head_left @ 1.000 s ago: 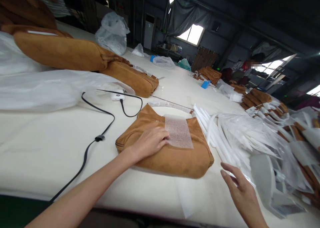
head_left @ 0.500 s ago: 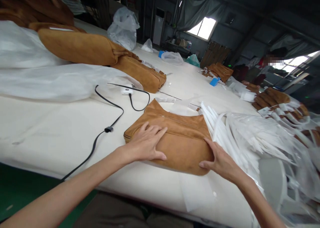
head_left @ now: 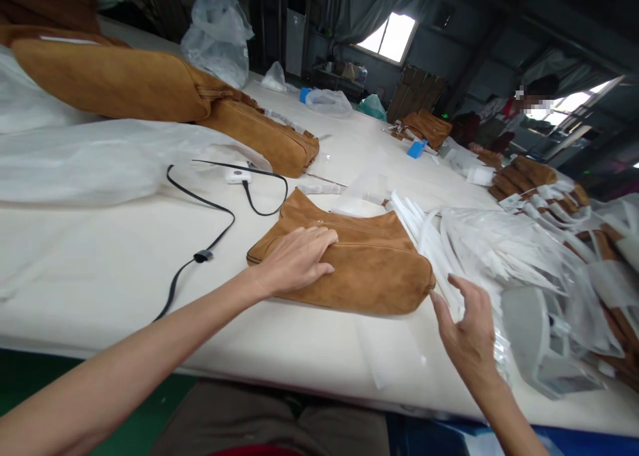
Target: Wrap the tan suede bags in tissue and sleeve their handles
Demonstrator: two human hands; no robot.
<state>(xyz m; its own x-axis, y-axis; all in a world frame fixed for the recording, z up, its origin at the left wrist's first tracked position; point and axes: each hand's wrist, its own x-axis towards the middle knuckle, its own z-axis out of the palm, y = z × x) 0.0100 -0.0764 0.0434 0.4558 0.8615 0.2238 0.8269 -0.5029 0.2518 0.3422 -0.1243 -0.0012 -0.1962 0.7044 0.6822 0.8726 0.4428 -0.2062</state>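
A tan leather handbag [head_left: 369, 269] lies flat on the white table [head_left: 319, 343], its zipper side away from me. My left hand [head_left: 302, 256] rests on top of the bag's left half, fingers laid over the leather and thumb apart. Off the bag's right end is my right hand [head_left: 466, 323], open, thumb and fingers spread with nothing between them. Its thumb tip is close to the bag's lower right corner; whether it touches I cannot tell. A wrapped strap [head_left: 319, 190] shows behind the bag.
White strips [head_left: 414, 223] and a clear plastic bag [head_left: 499, 249] lie right of the handbag, near a grey tape dispenser [head_left: 529, 336]. A black cord [head_left: 219, 210] runs at left. More tan bags [head_left: 124, 83] sit behind it. A co-worker [head_left: 499, 123] is at far right.
My right hand has let go of the bag's right end and moved off to the right. My left hand stays on the bag. The view has shifted slightly.
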